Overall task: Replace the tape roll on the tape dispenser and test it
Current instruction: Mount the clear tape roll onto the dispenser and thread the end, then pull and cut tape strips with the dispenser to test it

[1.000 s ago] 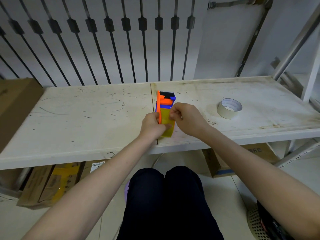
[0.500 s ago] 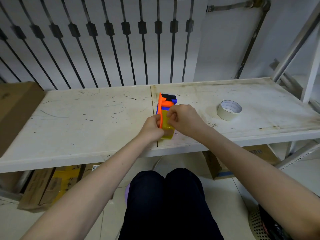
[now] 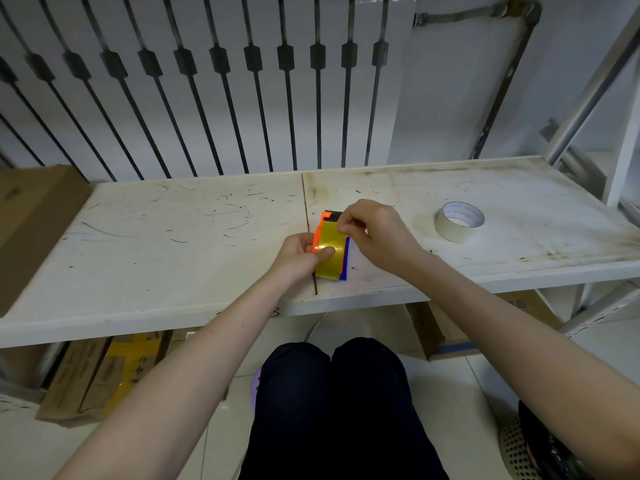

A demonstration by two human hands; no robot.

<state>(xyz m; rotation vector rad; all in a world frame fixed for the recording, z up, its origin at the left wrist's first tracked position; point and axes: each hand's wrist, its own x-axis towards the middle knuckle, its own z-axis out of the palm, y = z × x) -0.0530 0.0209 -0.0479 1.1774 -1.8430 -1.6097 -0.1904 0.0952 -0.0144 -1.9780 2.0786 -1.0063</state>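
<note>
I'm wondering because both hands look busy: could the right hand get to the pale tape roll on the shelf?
Probably yes: only bare shelf lies between the right hand and the roll. It must first release the yellow tape on the dispenser.

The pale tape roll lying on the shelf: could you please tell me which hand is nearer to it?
Right. The right hand is just left of the roll, apart from it; the left hand lies farther left, beyond the dispenser.

A scratched white two-panel shelf board [image 3: 156,237] is being occupied by a cardboard box [image 3: 31,220] at its left end, an orange-and-blue tape dispenser [image 3: 332,268] at its seam and a cream tape roll [image 3: 459,221] lying flat on the right panel.
</note>
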